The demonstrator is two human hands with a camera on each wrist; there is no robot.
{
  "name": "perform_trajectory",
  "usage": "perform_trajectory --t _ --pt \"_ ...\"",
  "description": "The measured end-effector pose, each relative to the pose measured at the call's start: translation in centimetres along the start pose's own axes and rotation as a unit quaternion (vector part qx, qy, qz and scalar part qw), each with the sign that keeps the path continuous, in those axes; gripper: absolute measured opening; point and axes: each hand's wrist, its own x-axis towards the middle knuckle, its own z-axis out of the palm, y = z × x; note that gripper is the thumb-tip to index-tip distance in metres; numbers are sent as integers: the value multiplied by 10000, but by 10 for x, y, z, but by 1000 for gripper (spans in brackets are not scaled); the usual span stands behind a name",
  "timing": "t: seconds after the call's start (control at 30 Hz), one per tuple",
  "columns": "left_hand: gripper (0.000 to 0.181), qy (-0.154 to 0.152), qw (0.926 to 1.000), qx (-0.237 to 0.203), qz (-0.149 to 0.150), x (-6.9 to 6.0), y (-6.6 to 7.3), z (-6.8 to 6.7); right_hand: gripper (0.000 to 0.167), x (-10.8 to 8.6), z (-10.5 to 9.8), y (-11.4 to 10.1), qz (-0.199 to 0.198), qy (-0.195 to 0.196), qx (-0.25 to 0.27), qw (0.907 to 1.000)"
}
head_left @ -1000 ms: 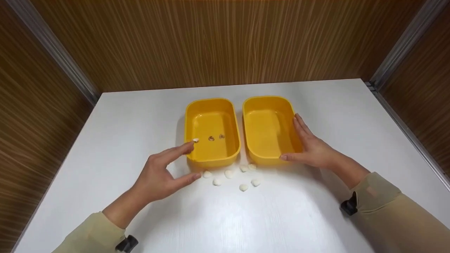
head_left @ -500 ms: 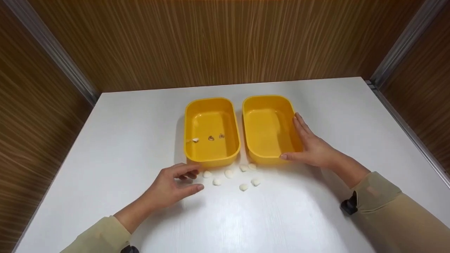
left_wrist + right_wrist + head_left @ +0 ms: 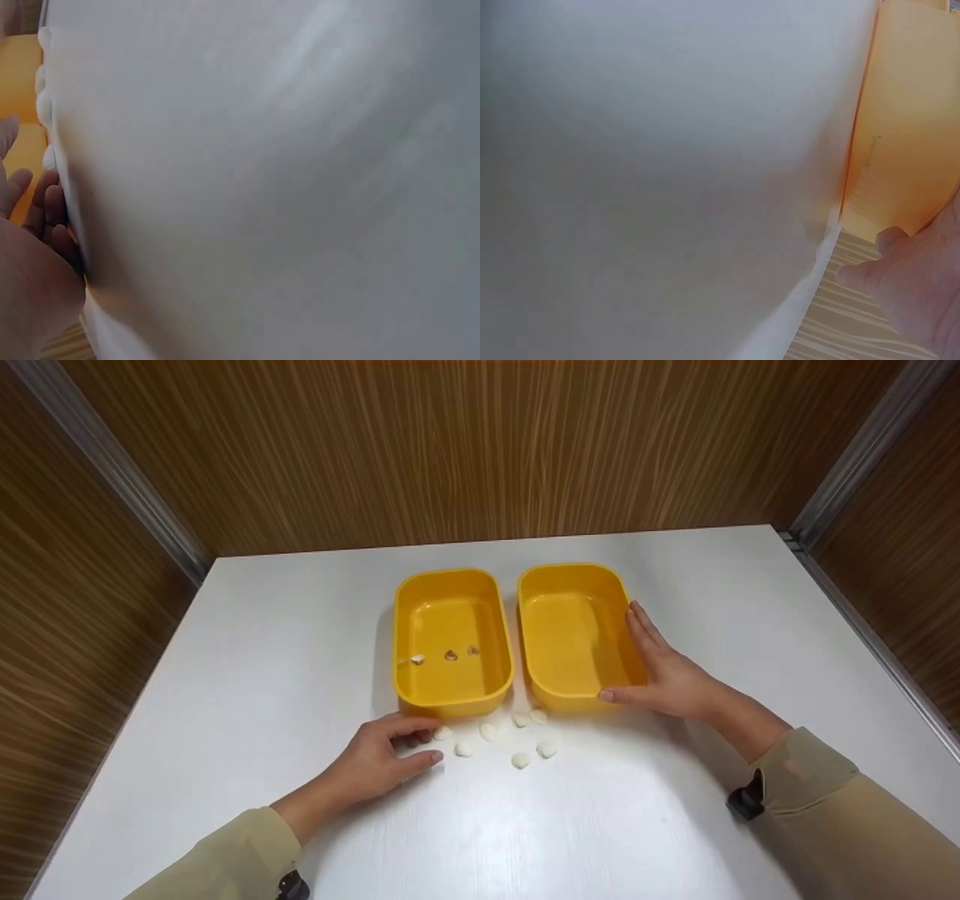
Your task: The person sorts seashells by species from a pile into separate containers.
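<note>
Several small whitish pieces lie on the table in front of two yellow trays. My left hand (image 3: pixel 379 757) is beside the leftmost piece (image 3: pixel 443 733), its index finger and thumb apart at the piece's left; whether a fingertip touches it I cannot tell. In the left wrist view the left hand (image 3: pixel 34 262) has its fingers loosely bent near a white piece (image 3: pixel 49 157). My right hand (image 3: pixel 671 679) rests against the right tray (image 3: pixel 574 697), fingers along its right side and thumb at the front rim. The right wrist view shows this hand (image 3: pixel 922 277) at the yellow wall (image 3: pixel 907 112).
The left tray (image 3: pixel 453 709) holds three small objects: a whitish one (image 3: pixel 417 659) and two brownish ones (image 3: pixel 451 655). Nothing is seen inside the right tray. A wood-grain panel (image 3: pixel 487 450) stands behind the white table (image 3: pixel 285 637), with more panels at both sides.
My left hand has come down from the left tray's front left corner to the table, then moved right to the leftmost piece. My right hand has stayed at the right tray.
</note>
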Motion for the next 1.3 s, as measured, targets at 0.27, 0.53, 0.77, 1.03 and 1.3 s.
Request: perform_trajectory --t 0.27,0.53,0.77,1.03,1.3 --pt "32 270 9995 143 85 2 -2 6 134 1 -1 -1 54 -46 4 10000" --pt "32 344 9985 433 27 2 -2 10 133 1 1 -1 -79 -17 -49 10000" --pt "24 337 9986 394 59 3 -2 10 131 0 1 2 -270 60 -46 9996" --pt "26 318 9985 447 -32 5 -2 11 132 -1 0 1 -158 34 -35 9999" --pt "20 359 9980 508 -72 5 -2 12 132 -2 -1 -1 -123 28 -22 9999"
